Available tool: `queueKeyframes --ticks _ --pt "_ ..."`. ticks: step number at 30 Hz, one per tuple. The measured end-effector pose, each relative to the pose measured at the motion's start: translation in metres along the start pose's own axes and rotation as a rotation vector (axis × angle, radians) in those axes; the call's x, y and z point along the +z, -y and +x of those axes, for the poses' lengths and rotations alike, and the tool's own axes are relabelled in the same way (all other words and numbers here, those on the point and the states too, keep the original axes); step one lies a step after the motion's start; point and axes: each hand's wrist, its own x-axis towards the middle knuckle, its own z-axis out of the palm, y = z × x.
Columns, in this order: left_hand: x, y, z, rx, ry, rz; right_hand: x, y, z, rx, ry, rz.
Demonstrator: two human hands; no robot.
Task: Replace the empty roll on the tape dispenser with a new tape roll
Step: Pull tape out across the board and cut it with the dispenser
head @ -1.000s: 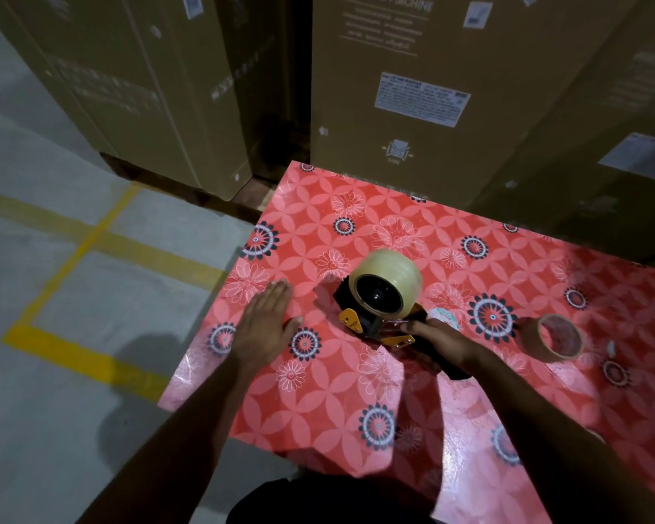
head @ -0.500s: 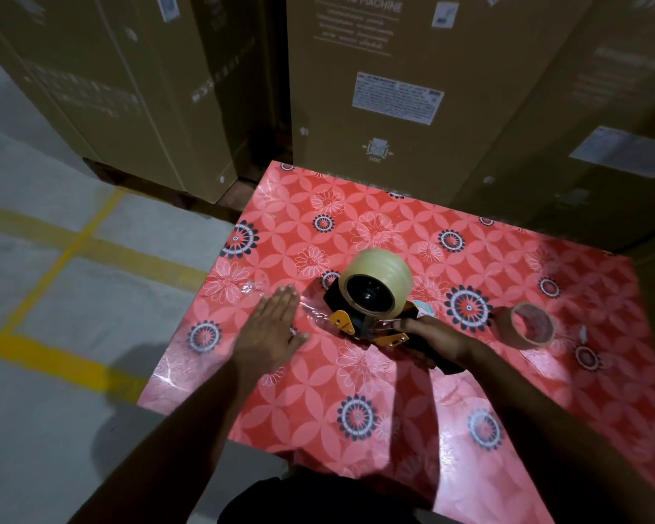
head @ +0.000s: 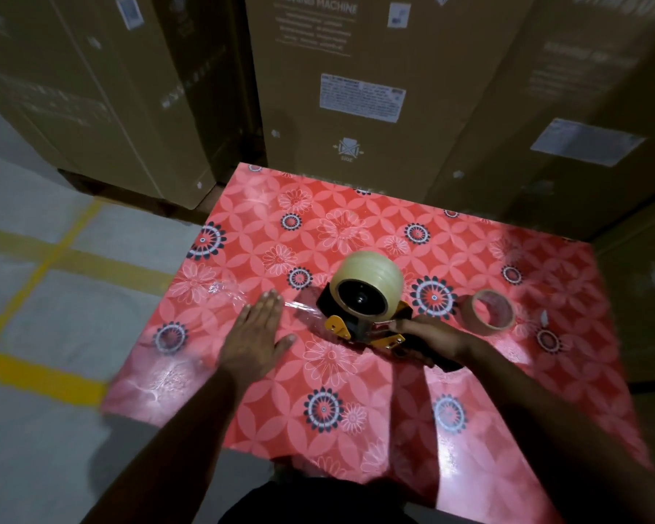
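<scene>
Underfoot, grey concrete floor [head: 53, 315] with yellow lines [head: 42, 376] is showing to the left of a table [head: 356, 440] covered in a glossy red flowered cloth. Tall cardboard boxes [head: 356, 88] are standing right behind the table, one printed "WASHING MACHINE".

Motion blur is smearing the frame's edges, and both forearms are running out of the bottom. Clear tape [head: 299, 308] is lying stretched on the cloth between the left hand and the dispenser, hard to make out apart from its glare. The dispenser's handle is hiding under the right hand.

The left hand [head: 258, 338] is lying flat on the cloth, fingers spread and together pressing down beside the tape strip, gripping nothing. The right hand [head: 428, 342] is closing around the dispenser [head: 356, 327], fingertips at its orange front plate. A full roll [head: 371, 285] is sitting on the dispenser near the table's middle. An empty core [head: 492, 312] is lying on the cloth just right of it, apart from both hands.
</scene>
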Motion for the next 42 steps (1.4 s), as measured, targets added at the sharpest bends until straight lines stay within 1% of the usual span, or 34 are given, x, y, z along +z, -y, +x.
queueKeyframes --ticks 1,5,9,11,13,15,19,21,23,25,27,30,32,33,35,37,39,42 --pt "-0.001 -0.010 0.000 -0.012 0.002 0.009 -0.005 -0.004 -0.006 0.013 -0.023 -0.014" --pt "0.013 -0.059 -0.002 0.054 0.050 0.031 -0.011 -0.010 -0.017 0.017 -0.056 0.019" --pt "0.011 -0.047 -0.002 0.028 0.057 0.101 -0.020 -0.016 -0.029 0.035 -0.080 0.004" --pt "0.009 -0.061 -0.004 0.010 0.062 0.083 -0.027 -0.024 -0.038 0.039 -0.094 -0.007" --pt "0.011 -0.089 -0.006 0.057 0.081 0.031 -0.029 -0.029 -0.043 0.028 -0.100 -0.006" --pt "0.017 -0.105 -0.007 0.088 0.081 0.032 -0.030 -0.028 -0.044 0.025 -0.078 -0.004" --pt "0.020 -0.096 -0.006 0.062 0.073 0.077 -0.036 -0.028 -0.056 -0.005 -0.063 -0.010" --pt "0.017 -0.107 -0.009 0.041 0.056 0.066 -0.045 -0.039 -0.061 -0.018 -0.092 -0.008" --pt "0.015 -0.130 -0.011 0.085 0.090 0.068 -0.049 -0.047 -0.062 -0.027 -0.116 -0.025" --pt "0.017 -0.151 -0.014 0.166 0.155 0.134 -0.048 -0.046 -0.061 -0.025 -0.169 -0.066" --pt "0.020 -0.157 -0.013 0.177 0.181 0.168 -0.046 -0.043 -0.059 -0.037 -0.261 -0.171" --pt "0.020 -0.135 -0.011 0.184 0.136 0.102 -0.044 -0.042 -0.057 -0.049 -0.340 -0.318" --pt "0.013 -0.108 -0.011 0.095 0.069 0.030 -0.039 -0.042 -0.058 -0.059 -0.378 -0.382" --pt "0.008 -0.093 -0.011 0.033 0.064 0.016 -0.036 -0.041 -0.057 -0.081 -0.401 -0.424" --pt "0.001 -0.066 -0.011 -0.052 0.118 0.009 -0.029 -0.038 -0.059 -0.152 -0.434 -0.514" --pt "-0.001 -0.050 -0.010 -0.067 0.186 -0.006 -0.024 -0.030 -0.062 -0.205 -0.418 -0.642" --pt "-0.001 -0.049 -0.009 -0.054 0.206 -0.021 -0.018 -0.024 -0.065 -0.203 -0.391 -0.851" --pt "0.002 -0.049 -0.011 -0.042 0.195 -0.040 0.005 -0.019 -0.068 -0.247 -0.434 -1.285"
